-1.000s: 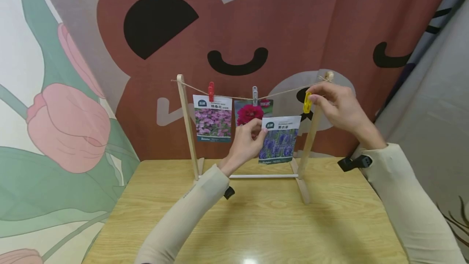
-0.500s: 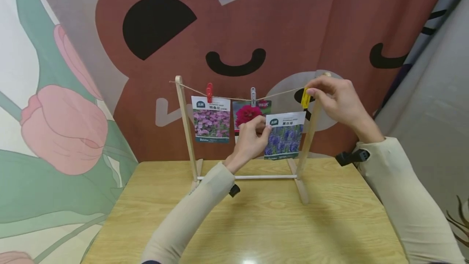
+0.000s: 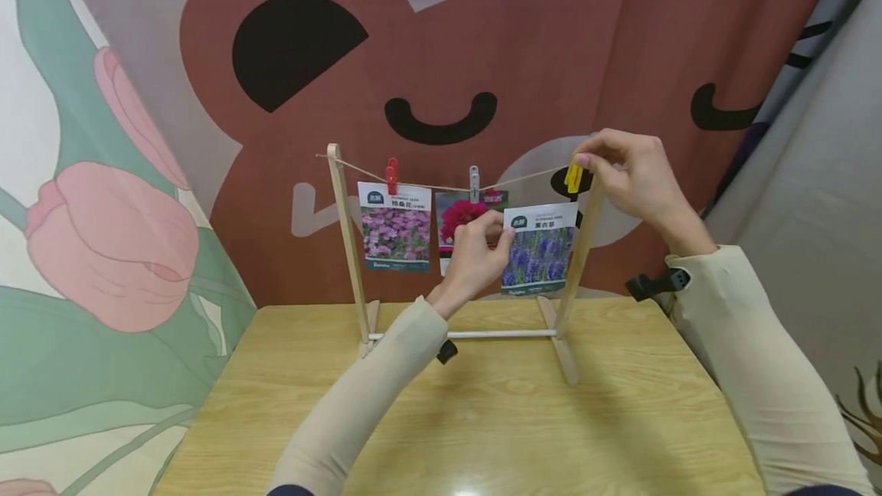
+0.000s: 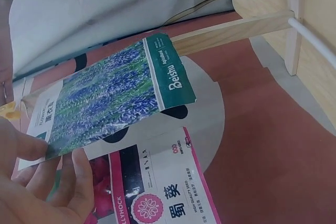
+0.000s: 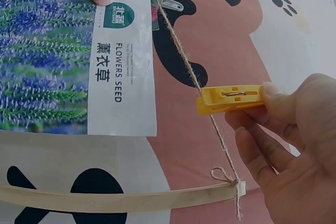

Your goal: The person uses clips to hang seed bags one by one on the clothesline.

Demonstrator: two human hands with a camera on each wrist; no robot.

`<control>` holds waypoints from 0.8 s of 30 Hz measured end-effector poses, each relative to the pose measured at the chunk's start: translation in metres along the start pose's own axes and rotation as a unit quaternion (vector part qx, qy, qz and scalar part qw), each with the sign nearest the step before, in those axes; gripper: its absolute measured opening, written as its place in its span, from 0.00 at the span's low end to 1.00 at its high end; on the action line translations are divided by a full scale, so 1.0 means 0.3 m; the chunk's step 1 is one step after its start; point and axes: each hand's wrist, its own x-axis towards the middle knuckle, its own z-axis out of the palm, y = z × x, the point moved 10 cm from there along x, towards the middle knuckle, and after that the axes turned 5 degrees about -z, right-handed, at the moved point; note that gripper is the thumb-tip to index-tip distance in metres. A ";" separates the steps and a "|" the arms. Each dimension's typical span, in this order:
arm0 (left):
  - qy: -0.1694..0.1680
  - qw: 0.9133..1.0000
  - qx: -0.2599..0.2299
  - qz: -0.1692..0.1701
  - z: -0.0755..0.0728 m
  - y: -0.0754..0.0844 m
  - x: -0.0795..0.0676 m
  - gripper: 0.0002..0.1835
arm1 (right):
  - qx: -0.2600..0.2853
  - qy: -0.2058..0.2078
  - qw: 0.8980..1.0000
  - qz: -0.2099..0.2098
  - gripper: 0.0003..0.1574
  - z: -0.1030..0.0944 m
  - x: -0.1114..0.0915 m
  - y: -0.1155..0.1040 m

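Note:
My left hand (image 3: 475, 259) pinches a seed packet (image 3: 540, 255) with purple flower spikes by its upper left edge. The packet hangs upright, apart from the twine. My right hand (image 3: 637, 178) pinches a yellow clothespin (image 5: 231, 98) by its handle end. Its nose overlaps the twine (image 5: 181, 51) in the right wrist view; I cannot tell whether it clamps it. On the twine, a red clothespin (image 3: 392, 177) holds a pink-flower packet (image 3: 396, 232). A grey clothespin (image 3: 474, 184) holds a magenta-flower packet (image 3: 460, 213), partly hidden behind my left hand.
The twine runs between two upright wooden posts (image 3: 349, 251) of a stand. A white rod (image 3: 499, 334) joins them low down, near the wooden table (image 3: 441, 412). Behind hangs a printed bear curtain (image 3: 524, 44). The right post (image 3: 582, 259) stands just below my right hand.
My left hand has moved the purple-flower packet up and to the right. My right hand has brought the yellow clothespin slightly up and left, to the twine. The head view has shifted a little.

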 end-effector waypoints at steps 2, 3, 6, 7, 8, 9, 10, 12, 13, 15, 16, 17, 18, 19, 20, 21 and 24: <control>0.002 1.000 -0.001 0.004 0.000 0.004 0.007 0.07 | -0.002 0.004 1.000 -0.001 0.08 -0.004 0.008 -0.002; 0.003 1.000 -0.001 0.006 0.000 0.007 0.010 0.07 | -0.003 0.006 1.000 -0.002 0.08 -0.006 0.012 -0.003; 0.006 1.000 -0.003 0.008 -0.001 0.010 0.017 0.07 | -0.003 0.008 1.000 -0.001 0.08 -0.010 0.025 -0.004; 0.006 1.000 -0.004 0.008 0.000 0.011 0.019 0.07 | -0.002 0.009 1.000 0.000 0.08 -0.011 0.029 -0.004; 0.007 1.000 -0.003 0.008 0.000 0.012 0.022 0.07 | -0.001 0.009 1.000 0.000 0.08 -0.012 0.033 -0.005; 0.007 1.000 -0.004 0.008 0.001 0.012 0.024 0.07 | 0.000 0.009 1.000 0.003 0.08 -0.013 0.037 -0.004; 0.007 1.000 -0.006 0.007 0.003 0.011 0.027 0.07 | 0.001 0.009 1.000 0.005 0.08 -0.014 0.039 -0.004; 0.009 1.000 -0.008 0.005 0.005 0.008 0.034 0.07 | 0.001 0.010 1.000 0.009 0.09 -0.016 0.043 -0.002; 0.008 1.000 -0.009 0.005 0.006 0.007 0.037 0.07 | 0.001 0.010 1.000 0.010 0.09 -0.017 0.045 -0.002; 0.008 1.000 -0.009 0.005 0.007 0.007 0.044 0.07 | 0.000 0.011 1.000 0.012 0.09 -0.017 0.049 0.002; 0.008 1.000 -0.008 0.005 0.007 0.007 0.047 0.07 | 0.000 0.012 1.000 0.013 0.09 -0.017 0.051 0.004; 0.008 1.000 -0.008 0.006 0.007 0.009 0.049 0.07 | 0.000 0.014 1.000 0.014 0.09 -0.017 0.052 0.006; 0.007 1.000 -0.009 0.006 0.009 0.011 0.052 0.08 | 0.000 0.016 1.000 0.015 0.09 -0.017 0.053 0.007; 0.005 1.000 -0.010 0.007 0.010 0.012 0.054 0.08 | -0.001 0.018 1.000 0.016 0.09 -0.017 0.055 0.009; 0.005 1.000 -0.012 0.006 0.012 0.014 0.055 0.08 | 0.000 0.020 1.000 0.017 0.10 -0.017 0.057 0.011; 0.004 1.000 -0.014 0.006 0.013 0.015 0.058 0.08 | 0.000 0.022 1.000 0.020 0.10 -0.018 0.058 0.013; 0.003 1.000 -0.021 0.004 0.019 0.020 0.064 0.09 | 0.005 0.029 0.999 0.029 0.10 -0.020 0.061 0.023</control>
